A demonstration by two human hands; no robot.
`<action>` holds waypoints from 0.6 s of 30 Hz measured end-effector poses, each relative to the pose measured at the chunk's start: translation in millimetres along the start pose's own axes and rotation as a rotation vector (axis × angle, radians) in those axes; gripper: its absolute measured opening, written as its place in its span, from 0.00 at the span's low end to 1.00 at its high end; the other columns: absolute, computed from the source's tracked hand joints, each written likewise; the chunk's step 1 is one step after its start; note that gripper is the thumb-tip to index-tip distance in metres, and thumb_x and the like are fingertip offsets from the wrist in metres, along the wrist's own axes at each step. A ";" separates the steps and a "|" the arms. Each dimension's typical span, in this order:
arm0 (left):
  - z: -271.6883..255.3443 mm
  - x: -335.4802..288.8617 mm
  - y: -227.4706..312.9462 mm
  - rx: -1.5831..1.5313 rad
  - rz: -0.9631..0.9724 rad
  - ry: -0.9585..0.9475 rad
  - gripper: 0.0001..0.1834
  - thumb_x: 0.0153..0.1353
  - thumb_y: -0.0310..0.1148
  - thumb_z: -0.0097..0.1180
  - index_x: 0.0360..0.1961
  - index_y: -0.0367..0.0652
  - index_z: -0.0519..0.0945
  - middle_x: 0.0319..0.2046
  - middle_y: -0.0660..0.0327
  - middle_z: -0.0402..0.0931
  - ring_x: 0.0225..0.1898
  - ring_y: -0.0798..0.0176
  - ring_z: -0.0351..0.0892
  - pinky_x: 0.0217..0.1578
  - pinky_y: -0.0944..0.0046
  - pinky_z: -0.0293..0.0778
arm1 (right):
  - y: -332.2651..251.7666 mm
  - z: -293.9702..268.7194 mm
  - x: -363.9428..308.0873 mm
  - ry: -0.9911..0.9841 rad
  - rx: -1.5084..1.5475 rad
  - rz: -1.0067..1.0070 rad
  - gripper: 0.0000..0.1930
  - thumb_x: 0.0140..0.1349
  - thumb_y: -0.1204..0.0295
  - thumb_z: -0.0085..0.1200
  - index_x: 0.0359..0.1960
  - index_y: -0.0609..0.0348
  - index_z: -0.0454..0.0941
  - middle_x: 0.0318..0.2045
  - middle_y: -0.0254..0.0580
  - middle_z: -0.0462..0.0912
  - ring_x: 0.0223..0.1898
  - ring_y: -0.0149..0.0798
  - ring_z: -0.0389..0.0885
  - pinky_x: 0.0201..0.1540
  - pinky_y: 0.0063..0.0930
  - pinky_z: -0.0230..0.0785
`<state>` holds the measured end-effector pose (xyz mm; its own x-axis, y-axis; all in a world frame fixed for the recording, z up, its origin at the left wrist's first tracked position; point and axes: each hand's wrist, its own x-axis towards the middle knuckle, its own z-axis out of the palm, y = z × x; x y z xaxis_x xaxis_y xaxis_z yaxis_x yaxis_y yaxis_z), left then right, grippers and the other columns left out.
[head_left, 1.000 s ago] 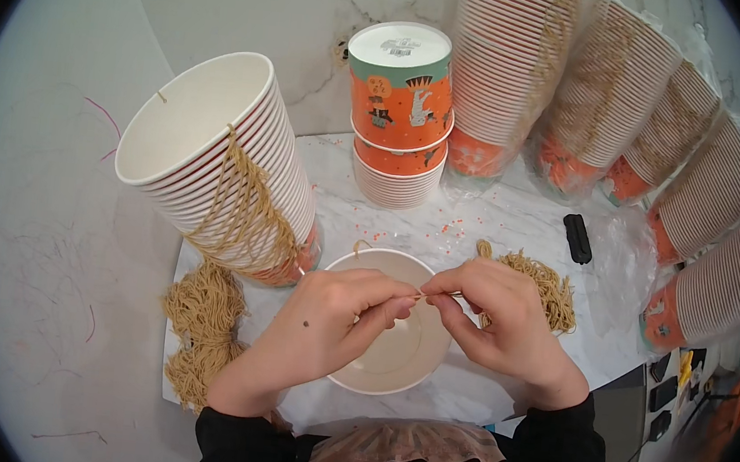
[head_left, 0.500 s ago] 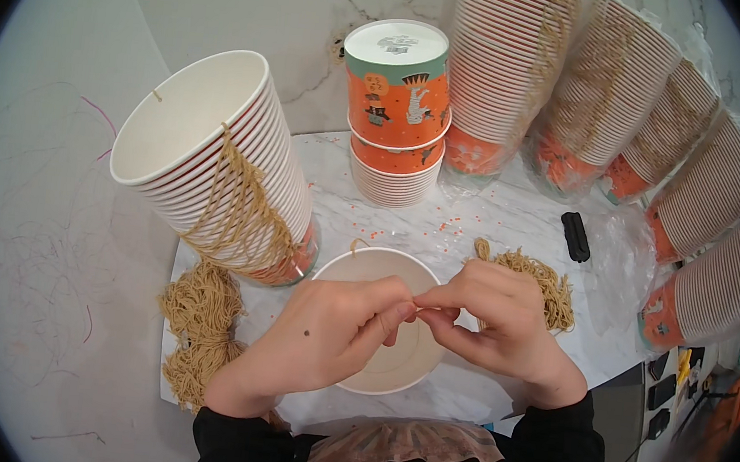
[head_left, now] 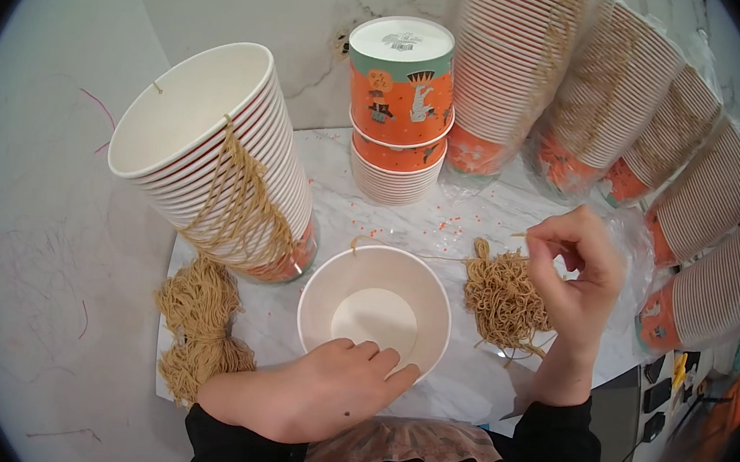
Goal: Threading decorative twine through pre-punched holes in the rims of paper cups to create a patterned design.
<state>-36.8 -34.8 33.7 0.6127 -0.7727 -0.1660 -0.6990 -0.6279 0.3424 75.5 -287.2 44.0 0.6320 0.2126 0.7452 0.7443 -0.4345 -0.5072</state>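
- So, the right hand [head_left: 576,269] has its thumb and finger pinched together on a thin tan cord [head_left: 435,257].
- That cord runs across from the far rim of the white paper tub [head_left: 317,302].
- The tub sits open on the desk [head_left: 325,187], between a tan cord bundle [head_left: 205,326] and a tan cord pile [head_left: 506,299].
- The left hand [head_left: 351,385] curls over the tub's near rim; its thumb is hidden, so I can't tell if its grip is tight.
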 end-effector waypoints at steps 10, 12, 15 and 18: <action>-2.3 5.3 -2.2 0.059 -0.043 0.278 0.13 0.58 0.27 0.60 0.44 0.38 0.74 0.30 0.55 0.77 0.32 0.54 0.84 0.29 0.58 0.79 | 3.5 -17.5 -2.0 0.091 0.238 0.172 0.05 0.58 0.86 0.60 0.34 0.66 0.81 0.31 0.32 0.81 0.29 0.22 0.76 0.34 0.17 0.68; -7.4 6.4 -2.8 0.007 -0.090 0.380 0.12 0.61 0.26 0.59 0.45 0.37 0.75 0.31 0.54 0.78 0.32 0.51 0.84 0.30 0.56 0.79 | 0.4 -14.7 -4.8 -0.005 0.286 0.208 0.04 0.57 0.85 0.60 0.34 0.66 0.82 0.31 0.35 0.83 0.30 0.24 0.79 0.34 0.18 0.70; -12.4 11.4 -6.9 -0.415 -0.297 0.606 0.14 0.64 0.22 0.62 0.50 0.34 0.78 0.37 0.50 0.84 0.35 0.52 0.86 0.36 0.60 0.80 | -5.1 -5.3 -5.9 -0.084 0.260 0.178 0.04 0.56 0.84 0.61 0.33 0.66 0.82 0.31 0.38 0.86 0.30 0.28 0.82 0.35 0.21 0.73; -9.9 16.9 -14.6 -0.532 -0.259 0.664 0.14 0.65 0.25 0.59 0.52 0.38 0.75 0.36 0.48 0.82 0.33 0.43 0.84 0.34 0.52 0.79 | -5.8 -0.1 -6.4 -0.233 0.191 0.018 0.05 0.57 0.83 0.61 0.35 0.66 0.81 0.35 0.44 0.88 0.34 0.39 0.88 0.39 0.27 0.79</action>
<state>-12.6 -37.8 35.0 0.9308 -0.2949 0.2161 -0.3461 -0.5205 0.7806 67.1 -286.2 42.2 0.6613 0.4114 0.6272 0.7459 -0.2720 -0.6080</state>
